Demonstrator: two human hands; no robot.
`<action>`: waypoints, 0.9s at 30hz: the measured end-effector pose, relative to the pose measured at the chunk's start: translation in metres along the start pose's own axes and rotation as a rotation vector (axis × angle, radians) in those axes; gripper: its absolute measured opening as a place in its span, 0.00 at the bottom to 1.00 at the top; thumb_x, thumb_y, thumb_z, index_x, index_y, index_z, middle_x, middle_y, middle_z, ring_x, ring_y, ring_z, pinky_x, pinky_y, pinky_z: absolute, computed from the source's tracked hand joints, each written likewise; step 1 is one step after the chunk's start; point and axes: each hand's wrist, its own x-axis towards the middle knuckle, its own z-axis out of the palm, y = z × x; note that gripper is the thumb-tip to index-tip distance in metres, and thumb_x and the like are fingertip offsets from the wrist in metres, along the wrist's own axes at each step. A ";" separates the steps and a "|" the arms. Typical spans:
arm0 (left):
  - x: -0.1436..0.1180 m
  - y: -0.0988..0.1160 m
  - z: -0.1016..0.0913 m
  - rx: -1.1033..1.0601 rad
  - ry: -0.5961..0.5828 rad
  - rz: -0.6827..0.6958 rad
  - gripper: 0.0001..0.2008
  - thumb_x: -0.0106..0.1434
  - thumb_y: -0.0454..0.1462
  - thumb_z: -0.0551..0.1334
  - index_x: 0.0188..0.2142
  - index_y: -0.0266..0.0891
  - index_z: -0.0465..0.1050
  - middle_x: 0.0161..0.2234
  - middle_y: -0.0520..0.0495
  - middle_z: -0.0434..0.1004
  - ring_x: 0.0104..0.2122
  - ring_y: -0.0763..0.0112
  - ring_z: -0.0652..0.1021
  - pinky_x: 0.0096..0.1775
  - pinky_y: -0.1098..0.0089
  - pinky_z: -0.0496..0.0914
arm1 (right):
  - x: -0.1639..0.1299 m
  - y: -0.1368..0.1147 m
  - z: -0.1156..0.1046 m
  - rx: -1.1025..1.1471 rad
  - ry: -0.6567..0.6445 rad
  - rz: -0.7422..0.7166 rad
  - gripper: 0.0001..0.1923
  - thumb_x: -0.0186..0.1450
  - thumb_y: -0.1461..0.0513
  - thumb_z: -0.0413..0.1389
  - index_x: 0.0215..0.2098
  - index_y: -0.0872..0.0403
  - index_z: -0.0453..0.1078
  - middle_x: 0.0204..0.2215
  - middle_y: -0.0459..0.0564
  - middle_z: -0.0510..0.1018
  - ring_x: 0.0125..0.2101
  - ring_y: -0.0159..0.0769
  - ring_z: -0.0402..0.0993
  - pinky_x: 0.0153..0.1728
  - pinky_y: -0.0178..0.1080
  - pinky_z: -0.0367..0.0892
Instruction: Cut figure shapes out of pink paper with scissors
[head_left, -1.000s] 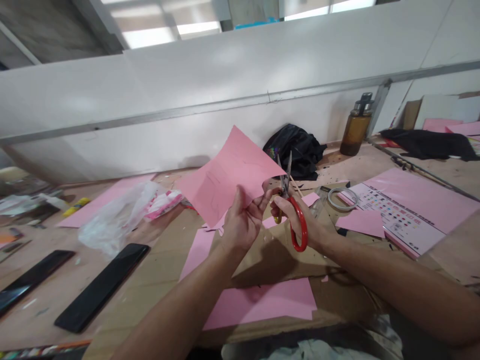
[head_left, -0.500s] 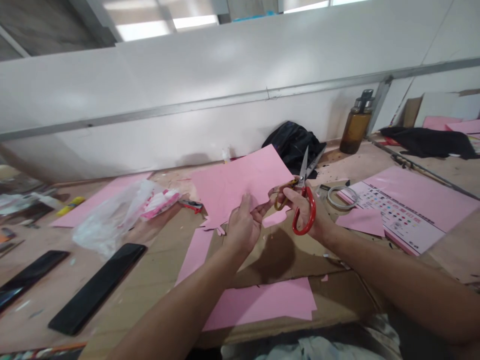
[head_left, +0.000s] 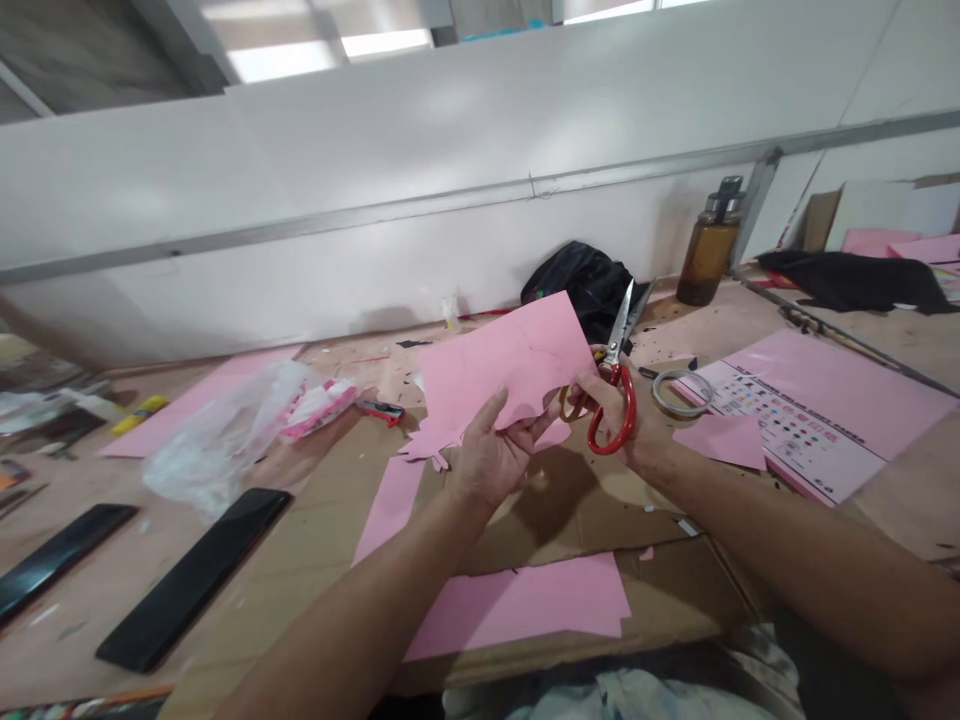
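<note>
My left hand (head_left: 487, 455) pinches the near edge of a pink paper sheet (head_left: 499, 375), held slightly above the workbench. The sheet's lower left edge is cut ragged. My right hand (head_left: 626, 425) grips red-handled scissors (head_left: 616, 385) just right of the sheet, blades open and pointing up and away, close to the paper's right edge. Both forearms reach in from the bottom of the view.
Brown cardboard (head_left: 570, 520) and more pink sheets (head_left: 532, 605) lie under my hands. A tape ring (head_left: 681, 392) and a printed pink pad (head_left: 817, 415) sit to the right, a black bag (head_left: 585, 285) and brown bottle (head_left: 709, 250) behind. Two black slabs (head_left: 195, 575) and a plastic bag (head_left: 225, 440) lie left.
The pink sheet has dropped from upright to nearly flat and low. The scissors have swung from left-tilted to right-tilted and moved right, with the blades opening wider.
</note>
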 end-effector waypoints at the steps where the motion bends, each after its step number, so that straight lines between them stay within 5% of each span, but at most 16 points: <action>1: 0.000 0.001 -0.001 -0.021 0.011 -0.021 0.11 0.68 0.37 0.60 0.32 0.36 0.77 0.26 0.44 0.83 0.40 0.57 0.85 0.52 0.57 0.77 | 0.001 0.001 0.000 0.003 0.016 -0.002 0.17 0.61 0.55 0.65 0.44 0.48 0.65 0.24 0.40 0.75 0.24 0.34 0.73 0.29 0.39 0.72; 8: 0.001 0.002 -0.006 -0.093 0.025 -0.014 0.06 0.67 0.36 0.61 0.36 0.36 0.75 0.32 0.42 0.85 0.42 0.51 0.85 0.51 0.51 0.78 | 0.002 0.007 -0.006 -0.032 0.029 -0.015 0.16 0.61 0.54 0.65 0.42 0.50 0.68 0.26 0.42 0.75 0.26 0.33 0.75 0.30 0.38 0.73; 14: 0.004 -0.001 0.001 -0.016 0.051 -0.041 0.08 0.70 0.32 0.59 0.45 0.31 0.76 0.37 0.37 0.85 0.41 0.58 0.85 0.51 0.60 0.78 | 0.000 0.008 -0.008 -0.088 0.014 -0.001 0.17 0.61 0.52 0.65 0.43 0.49 0.66 0.26 0.41 0.74 0.26 0.33 0.74 0.30 0.38 0.72; 23: 0.002 0.009 0.010 -0.032 0.057 0.210 0.15 0.74 0.34 0.54 0.56 0.35 0.72 0.51 0.36 0.82 0.48 0.59 0.83 0.52 0.60 0.77 | -0.010 0.000 0.005 -0.213 -0.051 0.084 0.18 0.63 0.50 0.61 0.46 0.50 0.68 0.33 0.45 0.74 0.36 0.36 0.72 0.41 0.40 0.69; 27: -0.004 0.006 0.014 -0.014 0.052 0.219 0.17 0.74 0.35 0.53 0.59 0.34 0.70 0.54 0.34 0.79 0.49 0.59 0.83 0.55 0.60 0.75 | -0.018 -0.013 0.014 -0.361 -0.131 0.101 0.16 0.65 0.47 0.56 0.34 0.50 0.68 0.29 0.46 0.73 0.32 0.36 0.69 0.37 0.40 0.68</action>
